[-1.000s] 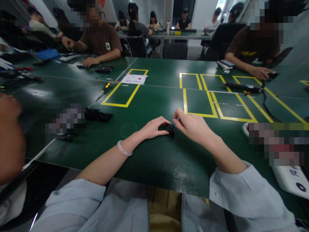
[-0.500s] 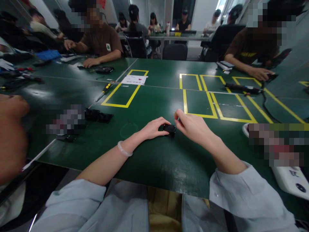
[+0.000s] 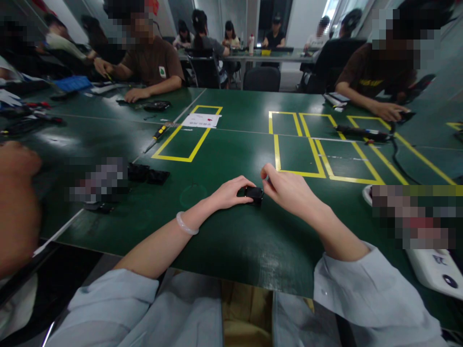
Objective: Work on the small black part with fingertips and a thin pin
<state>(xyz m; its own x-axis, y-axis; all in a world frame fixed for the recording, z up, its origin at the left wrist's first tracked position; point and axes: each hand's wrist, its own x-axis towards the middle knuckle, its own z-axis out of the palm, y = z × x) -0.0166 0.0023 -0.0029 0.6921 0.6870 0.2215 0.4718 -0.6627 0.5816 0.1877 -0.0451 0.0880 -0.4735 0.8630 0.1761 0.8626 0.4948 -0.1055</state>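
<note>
A small black box-shaped part (image 3: pixel 254 193) stands on the green table (image 3: pixel 231 241) in front of me. My left hand (image 3: pixel 233 192) grips its left side between thumb and fingers. Just to the right of it is my right hand (image 3: pixel 285 185), its fingers curled together close above the part's edge. Whatever those right fingertips may hold is hidden or too small to make out. The part's exact kind does not show; its top looks dark and glossy.
Yellow tape rectangles (image 3: pixel 300 172) mark the table ahead, with a paper label (image 3: pixel 201 120) and a yellow-black screwdriver (image 3: pixel 157 137) to the left. Black parts (image 3: pixel 157 176) lie nearer left. A white device (image 3: pixel 439 272) sits at right. Co-workers sit around; one's arm (image 3: pixel 18 207) reaches in at left.
Both my hands and the black part stay practically where they were. The co-worker across at the left has shifted a raised hand slightly.
</note>
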